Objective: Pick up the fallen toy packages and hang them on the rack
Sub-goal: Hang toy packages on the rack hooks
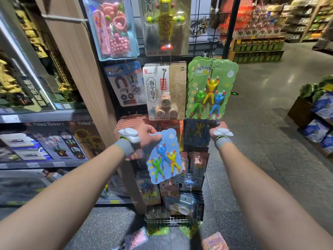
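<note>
My left hand (146, 137) pinches the top of a blue toy package (164, 156) with three climbing figures, held in front of the rack's lower rows. My right hand (219, 131) reaches to the bottom edge of the green toy packages (211, 87) hanging on a hook; its fingers are hidden behind the hand. The black wire rack (201, 56) carries several packages. On the floor lie fallen packages: a pink one (137, 238), a green one (157, 230), another green one (189, 230) and a pink one (215, 242).
A dice package (164, 91) and a magnet set (125, 83) hang left of the green ones. A wire basket (167, 220) sits at the rack's foot. A wooden pillar (77, 69) and shelves stand left. Store floor (270, 141) stretches right, with crates at the far right.
</note>
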